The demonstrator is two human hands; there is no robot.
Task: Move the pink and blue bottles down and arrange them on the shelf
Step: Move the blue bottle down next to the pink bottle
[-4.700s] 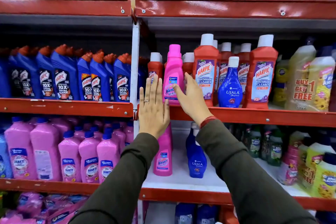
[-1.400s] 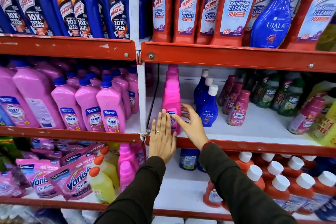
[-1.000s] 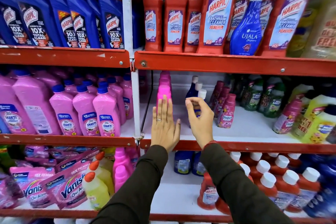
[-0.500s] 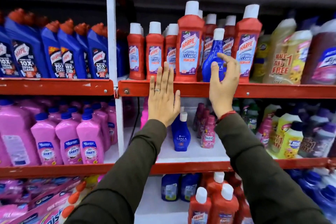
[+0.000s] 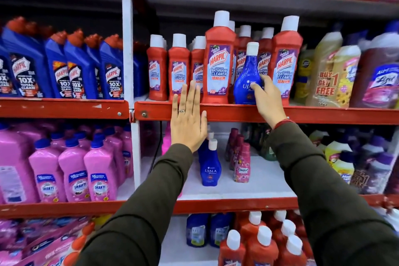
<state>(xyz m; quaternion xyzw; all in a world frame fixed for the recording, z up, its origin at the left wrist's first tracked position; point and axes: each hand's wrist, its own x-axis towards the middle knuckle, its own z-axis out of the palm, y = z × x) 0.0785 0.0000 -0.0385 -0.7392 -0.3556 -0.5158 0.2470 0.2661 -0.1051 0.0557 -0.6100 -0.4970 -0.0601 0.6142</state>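
A: Left to right, what's on the racks?
B: Upper shelf (image 5: 248, 112), left bay: blue Harpics (image 5: 79, 69). Right bay: red Harpics (image 5: 219, 65), then the blue bottle (image 5: 246, 75) at the front edge, standing between two tall red ones.

A: Left hand?
B: Left hand (image 5: 187, 123) is flat, palm toward the rack, fingers straight and close together, thumb out to the side. Holds nothing. Fingertips overlap the red bottles, palm is over the shelf's red lip. Can't tell if it touches either.

A: Right hand?
B: Right hand (image 5: 266, 97) is on the blue bottle's lower right side, fingers curled round the body, thumb across the label. Bottle upright, base on the shelf.

A: Pink ones?
B: Lower shelf (image 5: 226, 205), just right of the white post: a pink bottle (image 5: 166, 141), mostly hidden behind the left hand and sleeve. Right of it a row of blue bottles (image 5: 210, 168), front one reads UJALA, then small Comfort bottles (image 5: 241, 164). White shelf floor beside them is bare.

A: Far right?
B: Yellow and purple bottles (image 5: 336, 71), blurred.
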